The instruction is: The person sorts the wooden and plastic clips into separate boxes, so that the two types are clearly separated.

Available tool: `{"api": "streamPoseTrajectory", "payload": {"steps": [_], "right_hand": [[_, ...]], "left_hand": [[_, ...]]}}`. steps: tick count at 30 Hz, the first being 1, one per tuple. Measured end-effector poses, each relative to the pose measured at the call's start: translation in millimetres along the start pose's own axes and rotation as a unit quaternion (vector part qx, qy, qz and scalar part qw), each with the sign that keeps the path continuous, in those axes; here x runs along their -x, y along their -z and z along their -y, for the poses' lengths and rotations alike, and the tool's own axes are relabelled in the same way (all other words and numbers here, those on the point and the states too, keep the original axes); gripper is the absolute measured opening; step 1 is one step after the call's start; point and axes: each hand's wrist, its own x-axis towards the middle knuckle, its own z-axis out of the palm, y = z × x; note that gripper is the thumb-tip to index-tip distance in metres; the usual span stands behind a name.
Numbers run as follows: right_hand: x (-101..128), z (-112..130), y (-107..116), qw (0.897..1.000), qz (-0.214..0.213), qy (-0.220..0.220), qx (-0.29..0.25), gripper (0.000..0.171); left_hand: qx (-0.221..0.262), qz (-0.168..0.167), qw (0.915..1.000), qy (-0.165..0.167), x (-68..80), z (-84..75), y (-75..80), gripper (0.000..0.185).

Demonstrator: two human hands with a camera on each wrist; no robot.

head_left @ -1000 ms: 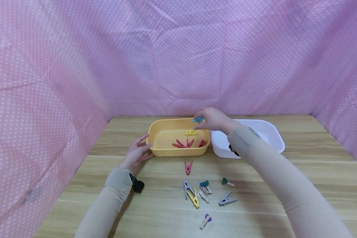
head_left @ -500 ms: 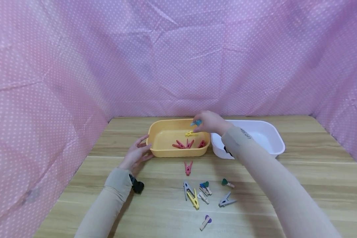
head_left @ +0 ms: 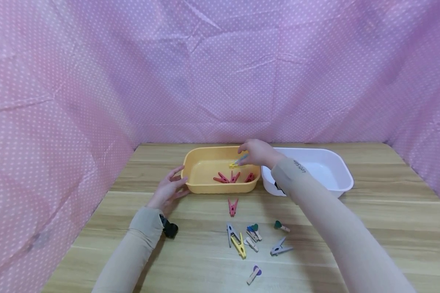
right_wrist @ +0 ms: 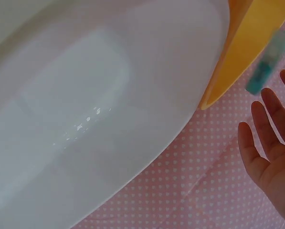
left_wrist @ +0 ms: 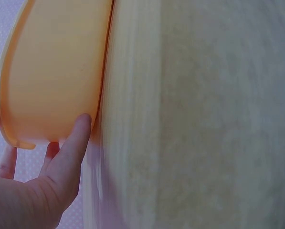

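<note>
My right hand (head_left: 260,153) is over the right end of the yellow tray (head_left: 209,188), fingers spread. A blue clothespin (head_left: 243,157) hangs just off its fingers; in the right wrist view the clothespin (right_wrist: 266,64) is blurred and apart from the visible fingertips, the thumb out of sight. Below lies a yellow clothespin (head_left: 233,165), with red clothespins (head_left: 234,176) along the tray's front. With fairly straight fingers, my left hand (head_left: 166,190) touches the tray's left end; its thumb rests on the near wall (left_wrist: 51,95) in the left wrist view.
A white tray (head_left: 348,183) stands against the yellow one's right side. On the table in front lie a red clothespin (head_left: 232,207), a yellow one (head_left: 239,246), grey ones (head_left: 280,247) and several small wooden pegs (head_left: 254,275) with coloured tops. Pink dotted cloth (head_left: 220,81) hangs behind.
My right hand has lowered slightly over the yellow tray and its fingers have parted. The blue clothespin has come away from them, downward. My left hand stays in place.
</note>
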Motion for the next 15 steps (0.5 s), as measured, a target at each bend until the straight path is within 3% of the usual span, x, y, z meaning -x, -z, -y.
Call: {"api": "streamPoseTrajectory", "payload": {"steps": [8,15], "right_hand": [[1.8,-0.6,0.5,1.000,-0.012,0.001,0.002,0.044],[10.5,1.8,7.0,0.998,-0.039,0.039,0.002,0.041]], "left_hand": [[-0.006,0.010,0.9999,-0.011,-0.1,0.8,0.5,0.060],[-0.004,0.008,0.9999,-0.009,-1.4,0.3,0.9,0.059]]}}
